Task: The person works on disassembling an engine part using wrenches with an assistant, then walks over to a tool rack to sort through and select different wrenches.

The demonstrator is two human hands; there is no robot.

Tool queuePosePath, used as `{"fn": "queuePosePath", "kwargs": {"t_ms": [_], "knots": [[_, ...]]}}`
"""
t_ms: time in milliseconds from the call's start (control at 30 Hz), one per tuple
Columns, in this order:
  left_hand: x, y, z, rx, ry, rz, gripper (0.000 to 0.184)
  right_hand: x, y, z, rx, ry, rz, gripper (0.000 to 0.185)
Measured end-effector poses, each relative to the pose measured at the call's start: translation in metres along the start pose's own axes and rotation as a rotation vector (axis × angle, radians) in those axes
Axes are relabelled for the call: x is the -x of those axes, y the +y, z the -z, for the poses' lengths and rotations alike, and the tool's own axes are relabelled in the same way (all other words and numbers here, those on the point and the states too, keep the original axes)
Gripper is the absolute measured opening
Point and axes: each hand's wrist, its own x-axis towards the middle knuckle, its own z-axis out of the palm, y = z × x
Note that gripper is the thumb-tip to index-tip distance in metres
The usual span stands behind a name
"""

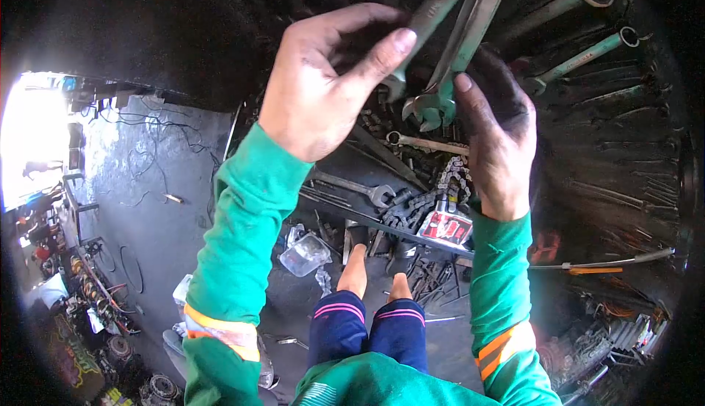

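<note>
My left hand [316, 87] is raised, its thumb pressed against the shaft of a large wrench [442, 8]. Beside that shaft hang other combination wrenches [481, 24] with their open jaws pointing down. My right hand [501, 131], its fingers blackened, pinches these near the jaws between thumb and fingers. The fingers behind the tools are partly hidden, and the wrenches' upper ends run out of view at the top. Below, an open-end wrench [360, 186] and a smaller ring wrench [429, 143] lie on a dark shelf.
More wrenches hang on the dark wall at right, including a green ring wrench [587, 57]. On the shelf lie a metal chain [457, 175] and a red-and-white packet [446, 227]. A clear plastic container [305, 253] and loose tools are on the floor near my feet.
</note>
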Motion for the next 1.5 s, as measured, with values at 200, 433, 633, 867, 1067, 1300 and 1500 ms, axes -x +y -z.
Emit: {"fn": "queuePosePath", "kwargs": {"t_ms": [200, 433, 633, 867, 1067, 1300, 1500], "knots": [[0.008, -0.006, -0.014, 0.107, -0.012, 0.000, 0.030, 0.003, -0.009, 0.004, 0.019, -0.023, -0.012, 0.038], [0.012, -0.036, 0.009, -0.414, 0.272, -0.197, 0.043, 0.009, -0.016, 0.008, 0.087, 0.047, -0.012, 0.041], [-0.025, -0.057, 0.025, -0.267, 0.205, -0.095, 0.054, 0.006, -0.009, 0.003, -0.010, 0.004, -0.046, 0.038], [-0.066, -0.113, 0.002, -0.374, 0.192, -0.078, 0.084, 0.004, 0.011, 0.017, -0.092, 0.028, -0.104, 0.040], [-0.067, -0.119, -0.005, -0.251, -0.025, 0.091, 0.078, 0.000, 0.018, 0.013, -0.175, 0.213, -0.108, 0.035], [-0.053, -0.117, 0.007, -0.251, -0.094, 0.036, 0.060, -0.004, 0.031, 0.033, -0.138, 0.119, -0.069, 0.031], [-0.012, -0.090, 0.019, 0.085, -0.170, 0.095, 0.039, -0.003, 0.042, 0.050, 0.145, 0.130, 0.114, 0.030]]}}
